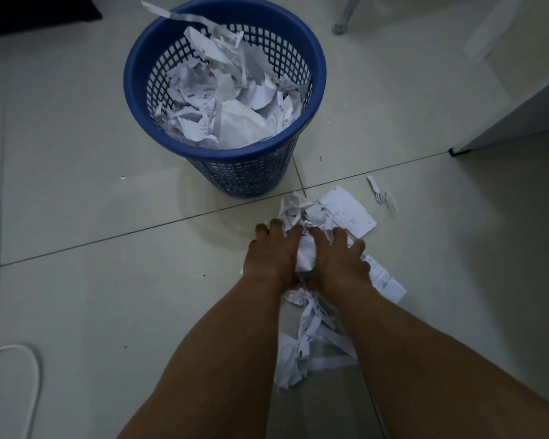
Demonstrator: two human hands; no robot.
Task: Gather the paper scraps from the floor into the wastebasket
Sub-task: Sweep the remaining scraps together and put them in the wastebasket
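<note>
White cable [38, 378] loops on the tiled floor [76, 217] at the lower left edge. One tiny scrap [123, 177] lies alone on the floor, left of the basket and apart from it. Blue mesh wastebasket [244, 172] stands upright at centre, its base over a tile joint. It is filled high with torn paper [235, 99], and one strip [171, 12] hangs over the far rim.

Just in front of the basket and slightly right, both hands are down on the floor. Left hand [273, 251] and right hand [339, 258] face each other, fingers curled. Each grip is closed onto the same wad of paper scraps [306, 258], pressed between the palms.

More of the scraps remain on the floor: loose strips [311, 350] between the forearms, and a printed sheet [349, 210] touching the wad on its far right side. A second printed piece [387, 283] lies partly under the right hand. A small curled strip [382, 194] lies further right, apart from the heap. White cabinet [520, 106] occupies the right edge.
</note>
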